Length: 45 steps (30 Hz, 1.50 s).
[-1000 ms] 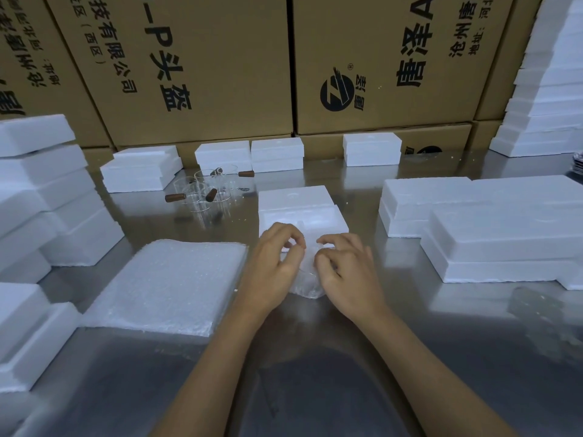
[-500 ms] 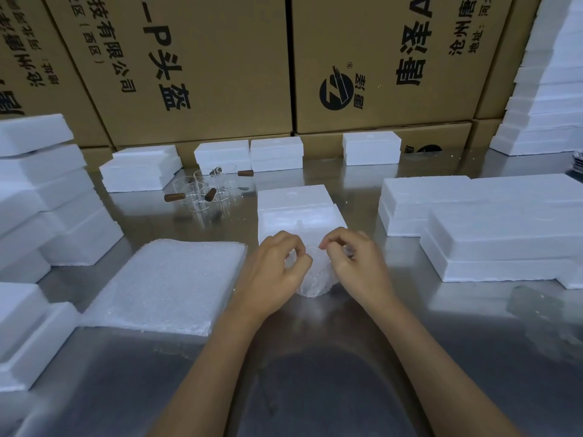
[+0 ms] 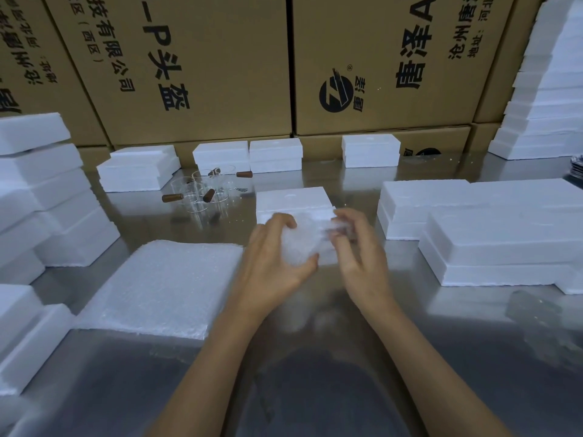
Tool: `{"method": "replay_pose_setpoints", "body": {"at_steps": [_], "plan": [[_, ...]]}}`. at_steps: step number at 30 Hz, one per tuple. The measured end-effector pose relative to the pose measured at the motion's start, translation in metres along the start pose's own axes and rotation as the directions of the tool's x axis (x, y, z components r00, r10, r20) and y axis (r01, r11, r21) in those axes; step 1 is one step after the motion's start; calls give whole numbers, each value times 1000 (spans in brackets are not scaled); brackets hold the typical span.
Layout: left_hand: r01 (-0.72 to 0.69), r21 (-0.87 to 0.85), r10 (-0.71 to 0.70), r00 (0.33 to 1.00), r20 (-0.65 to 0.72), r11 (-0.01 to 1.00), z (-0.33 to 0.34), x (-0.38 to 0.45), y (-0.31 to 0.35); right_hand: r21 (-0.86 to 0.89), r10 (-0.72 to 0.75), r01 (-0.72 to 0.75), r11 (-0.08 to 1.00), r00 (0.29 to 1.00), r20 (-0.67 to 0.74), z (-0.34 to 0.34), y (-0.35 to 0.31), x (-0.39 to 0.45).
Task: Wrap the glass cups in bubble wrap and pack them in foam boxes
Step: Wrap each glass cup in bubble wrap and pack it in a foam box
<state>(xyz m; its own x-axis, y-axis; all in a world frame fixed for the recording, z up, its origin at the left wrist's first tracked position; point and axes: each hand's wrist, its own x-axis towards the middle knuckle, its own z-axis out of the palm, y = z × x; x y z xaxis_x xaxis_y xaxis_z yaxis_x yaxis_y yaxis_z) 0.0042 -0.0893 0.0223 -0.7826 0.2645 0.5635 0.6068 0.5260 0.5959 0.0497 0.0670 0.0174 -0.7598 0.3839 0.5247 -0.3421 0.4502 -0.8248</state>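
Steel counter [image 3: 410,357] carries a bubble-wrap stack [image 3: 164,285] at left and an open foam box [image 3: 293,200] ahead. My left hand [image 3: 271,263] grips the wrapped cup [image 3: 298,244] above the counter; my right hand [image 3: 359,247] pinches its wrap.
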Motion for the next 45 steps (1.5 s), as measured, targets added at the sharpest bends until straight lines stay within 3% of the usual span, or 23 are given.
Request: {"method": "replay_pose_setpoints", "body": {"at_steps": [2, 4, 7, 10, 14, 18, 23, 26, 31, 40, 43, 45], "plan": [[-23, -52, 16, 992, -122, 998, 0, 5, -3, -184, -93, 87, 979, 995, -26, -2, 8, 1], [-6, -127, -18, 983, -183, 992, 1, 16, -9, -407, -106, 116, 906, 993, 47, 0, 16, 4], [50, -170, -80, 982, -174, 984, 7, 40, -19, -629, -13, 141, 764, 979, 203, 8, 32, 9], [137, -113, -147, 986, -80, 984, 15, 62, -34, -672, 50, 145, 726, 964, 262, 10, 42, 12], [234, -53, -230, 971, 66, 971, 26, 61, -54, -590, 163, 9, 808, 957, 238, 8, 45, 14], [301, -140, -287, 952, 107, 943, 29, 55, -61, -518, 168, -15, 855, 954, 249, 6, 43, 15], [332, -172, -307, 939, 157, 927, 19, 52, -55, -382, 186, -111, 917, 969, 165, 4, 41, 16], [323, -150, -299, 941, 159, 935, 13, 48, -51, -328, 198, -159, 931, 976, 90, 3, 39, 17], [325, -195, -302, 943, 136, 925, 9, 46, -45, -330, 212, -174, 928, 974, 83, 2, 39, 16], [350, -192, -297, 919, 259, 917, -1, 50, -47, -296, 206, -185, 937, 978, 43, 3, 40, 18], [406, -376, -377, 914, 150, 833, -2, 55, -43, -20, 249, -250, 968, 967, -61, -1, 36, 26], [477, -508, -498, 861, 106, 717, 2, 61, -40, 147, 366, -357, 922, 930, -41, -4, 36, 40]]}}
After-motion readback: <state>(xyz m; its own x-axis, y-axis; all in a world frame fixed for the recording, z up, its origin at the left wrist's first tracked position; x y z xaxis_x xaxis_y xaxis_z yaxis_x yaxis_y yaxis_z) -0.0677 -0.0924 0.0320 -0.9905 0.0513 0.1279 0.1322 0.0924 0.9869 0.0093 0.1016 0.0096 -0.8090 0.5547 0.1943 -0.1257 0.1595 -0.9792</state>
